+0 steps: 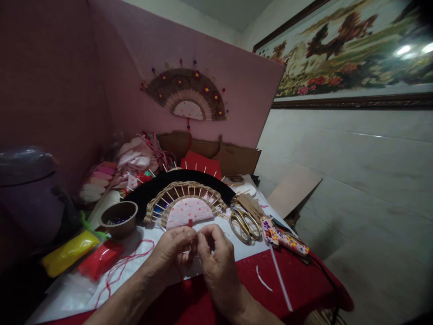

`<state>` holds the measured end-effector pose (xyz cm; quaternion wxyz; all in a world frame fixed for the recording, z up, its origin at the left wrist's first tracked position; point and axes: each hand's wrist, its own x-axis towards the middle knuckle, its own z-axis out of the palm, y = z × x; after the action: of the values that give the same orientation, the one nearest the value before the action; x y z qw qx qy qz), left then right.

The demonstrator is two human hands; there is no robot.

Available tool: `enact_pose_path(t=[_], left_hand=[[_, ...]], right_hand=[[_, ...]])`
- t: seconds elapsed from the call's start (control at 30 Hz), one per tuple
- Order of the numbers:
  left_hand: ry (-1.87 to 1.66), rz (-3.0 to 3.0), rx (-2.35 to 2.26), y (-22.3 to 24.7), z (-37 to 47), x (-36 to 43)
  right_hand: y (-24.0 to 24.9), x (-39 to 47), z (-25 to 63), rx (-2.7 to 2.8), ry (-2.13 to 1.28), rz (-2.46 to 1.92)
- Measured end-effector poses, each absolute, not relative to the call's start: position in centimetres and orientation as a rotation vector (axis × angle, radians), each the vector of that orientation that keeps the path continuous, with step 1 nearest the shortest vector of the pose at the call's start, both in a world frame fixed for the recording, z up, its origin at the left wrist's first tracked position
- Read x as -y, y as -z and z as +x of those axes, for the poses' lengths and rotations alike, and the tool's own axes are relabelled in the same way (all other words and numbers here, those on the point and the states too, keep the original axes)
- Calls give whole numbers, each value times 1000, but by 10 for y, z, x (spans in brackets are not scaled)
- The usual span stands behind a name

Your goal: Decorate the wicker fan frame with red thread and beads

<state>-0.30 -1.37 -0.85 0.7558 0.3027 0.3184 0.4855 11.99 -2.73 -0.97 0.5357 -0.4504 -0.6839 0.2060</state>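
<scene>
A handmade fan with a black band, woven twine, thin wooden sticks and a polka-dot half-round base lies in front of me. A short dark red cord comes from the bottom of that base down to my fingertips. My left hand pinches at the cord, fingers curled. Pressed close against it, my right hand pinches too, thumb against forefinger. The fingers hide most of what lies between them. Some red hangs below the left fingers, hard to make out against the red cloth.
Gold-handled scissors and a flowered glue gun lie to the right. A brown bowl, loose red thread, and yellow and red packets are left. A finished fan hangs on the pink board behind.
</scene>
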Motion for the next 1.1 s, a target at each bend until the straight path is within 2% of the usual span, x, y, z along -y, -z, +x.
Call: enact_pose_path(t=[0.57,0.83,1.1], left_hand=[[-1085,724,-607,3,-7,17],[-1085,632,-628,1,-7,18],[-1072,581,-620,2,-8,17]], right_hand=[[13,21,124,1477,-496,-1036],[3,34,123,1632,-297,-896],[4,30,125,1695,-244,-876]])
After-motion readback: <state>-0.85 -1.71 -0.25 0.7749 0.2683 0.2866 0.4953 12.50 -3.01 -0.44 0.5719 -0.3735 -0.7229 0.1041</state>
